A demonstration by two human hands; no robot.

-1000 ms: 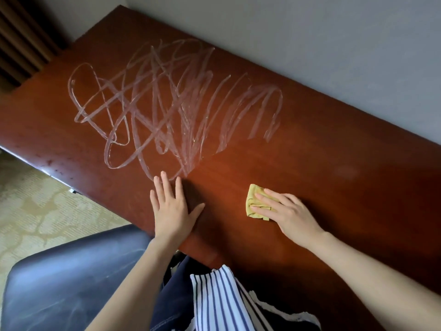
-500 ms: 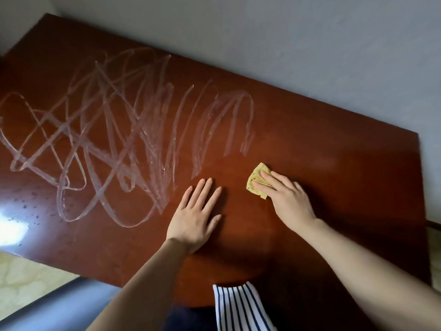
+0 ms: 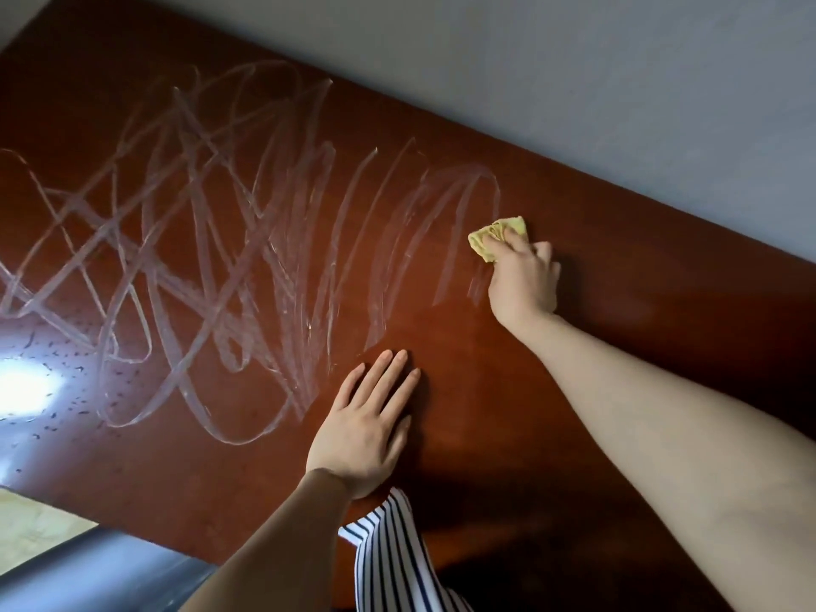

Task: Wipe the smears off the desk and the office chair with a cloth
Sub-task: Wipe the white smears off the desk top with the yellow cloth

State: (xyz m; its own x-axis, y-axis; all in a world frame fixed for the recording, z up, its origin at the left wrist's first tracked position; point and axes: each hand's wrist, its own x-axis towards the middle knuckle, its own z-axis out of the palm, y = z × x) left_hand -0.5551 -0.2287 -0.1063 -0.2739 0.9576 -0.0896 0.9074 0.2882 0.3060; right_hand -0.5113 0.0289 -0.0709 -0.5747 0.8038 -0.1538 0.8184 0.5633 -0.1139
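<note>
A dark red-brown desk (image 3: 618, 346) fills the view. Whitish looping smears (image 3: 212, 240) cover its left and middle. My right hand (image 3: 523, 280) reaches far across the top and presses a small folded yellow cloth (image 3: 496, 236) onto the right end of the smears, with its fingers curled over the cloth. My left hand (image 3: 366, 421) lies flat on the desk near the front edge, fingers straight and together, just right of the lowest smear loops. A grey-blue office chair (image 3: 88, 572) shows at the bottom left, below the desk edge.
A grey wall (image 3: 574, 72) runs along the desk's far edge. A bright light reflection (image 3: 22, 386) sits on the desk's left side, with small droplets around it. Pale patterned floor (image 3: 39, 523) shows at the lower left. A striped garment (image 3: 388, 563) hangs below my arms.
My right hand has pushed the cloth away from me, up to the right end of the smears. The view has shifted closer and to the right. My left hand stays flat.
</note>
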